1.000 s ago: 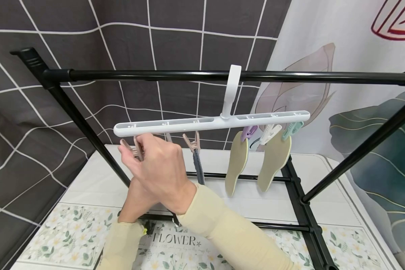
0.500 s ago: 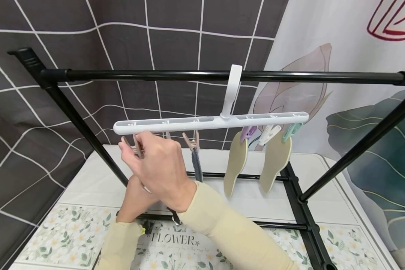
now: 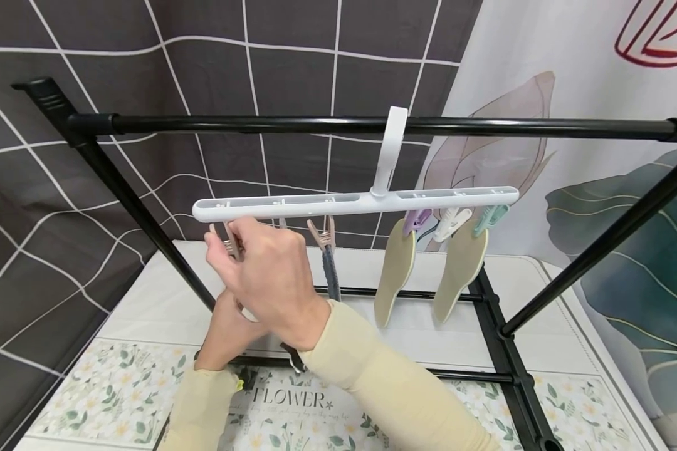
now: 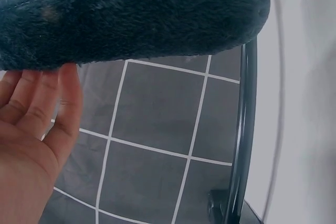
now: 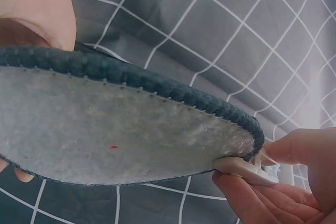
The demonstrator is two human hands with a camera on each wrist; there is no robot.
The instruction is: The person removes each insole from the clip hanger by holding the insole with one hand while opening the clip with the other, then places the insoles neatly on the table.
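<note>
Just under the left end of a white hanger (image 3: 293, 207), my right hand (image 3: 273, 275) pinches a pinkish clothespin (image 5: 247, 170). In the right wrist view the clothespin's tip is at the narrow end of a shoe insole (image 5: 126, 129), grey-white below with a dark blue-green edge. My left hand (image 3: 234, 329) holds this insole lower down, thumb on one edge and fingertips at the other. The left wrist view shows its dark plush side (image 4: 157, 19), with my fingers (image 4: 65, 108) reaching behind it. In the head view my hands mostly hide the insole.
The hanger hooks over a black rack bar (image 3: 214, 125). From it hang a dark insole (image 3: 331, 272) on a pinkish clothespin (image 3: 324, 233) and two pale insoles (image 3: 395, 269) on the right, with purple, white and green clothespins (image 3: 491, 217). A flower-patterned cloth (image 3: 107, 394) lies below.
Over the last half second my hands and the hanger have shifted slightly right and up. Both hands keep their grip on the clothespin and the insole.
</note>
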